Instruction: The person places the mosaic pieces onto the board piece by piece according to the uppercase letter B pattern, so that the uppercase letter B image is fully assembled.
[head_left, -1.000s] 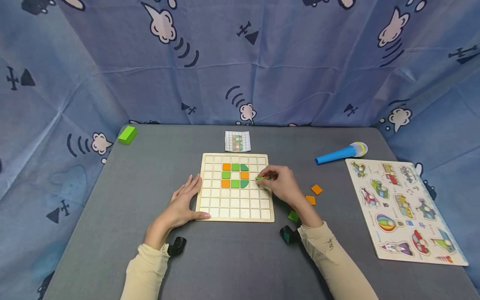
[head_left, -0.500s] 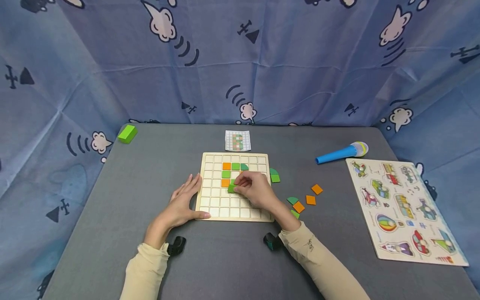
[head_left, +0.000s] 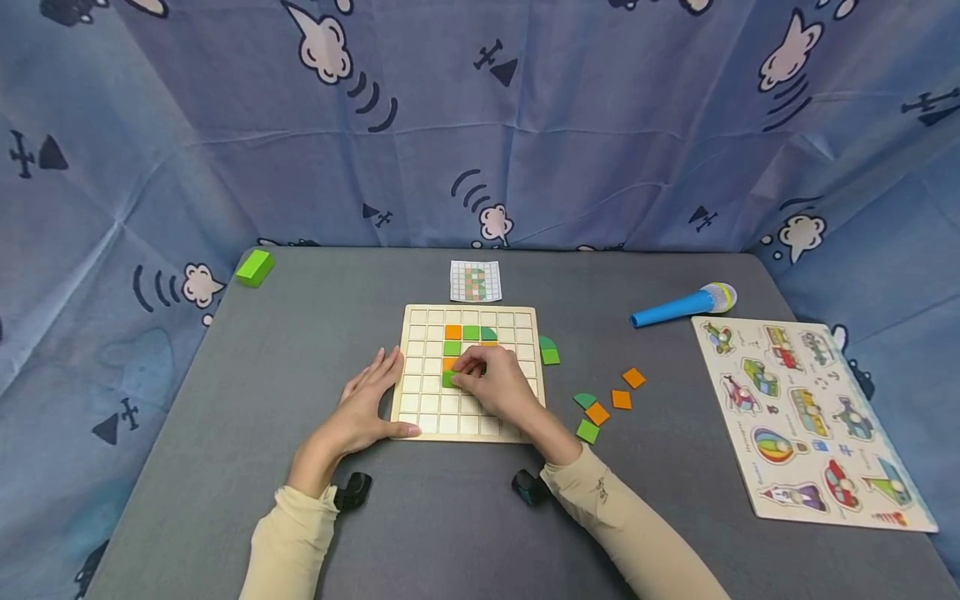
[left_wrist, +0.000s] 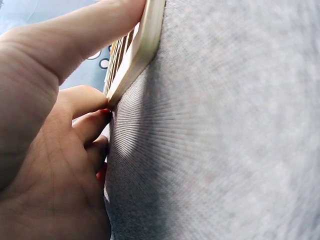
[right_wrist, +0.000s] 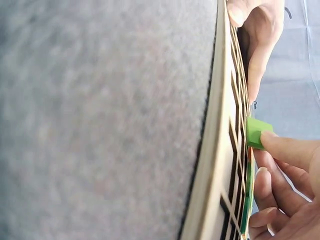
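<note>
My right hand [head_left: 491, 382] pinches a green square tile [head_left: 448, 379] between thumb and fingertips, over the wooden grid board [head_left: 438, 427]. In the right wrist view that green tile [right_wrist: 254, 133] stands tilted right at the board's surface. Just beyond it, orange and green tiles fill cells in the grid, some hidden under my right hand. My left hand [head_left: 366, 404] rests at the board's left edge, fingers extended along the side and thumb on the near left corner. In the left wrist view the thumb [left_wrist: 95, 30] touches the wooden frame [left_wrist: 145, 47].
A small pattern card [head_left: 476, 282] lies behind the board. Right of it are loose orange tiles [head_left: 621, 400], green tiles [head_left: 588, 431] and green curved pieces [head_left: 584, 401]. Farther right are a blue toy microphone [head_left: 678, 307] and a picture puzzle board [head_left: 787, 400]. A green block [head_left: 256, 270] sits far left.
My right hand has moved left from the board's right side, carrying the green tile to a cell below the lower orange tile. My left hand stays in place.
</note>
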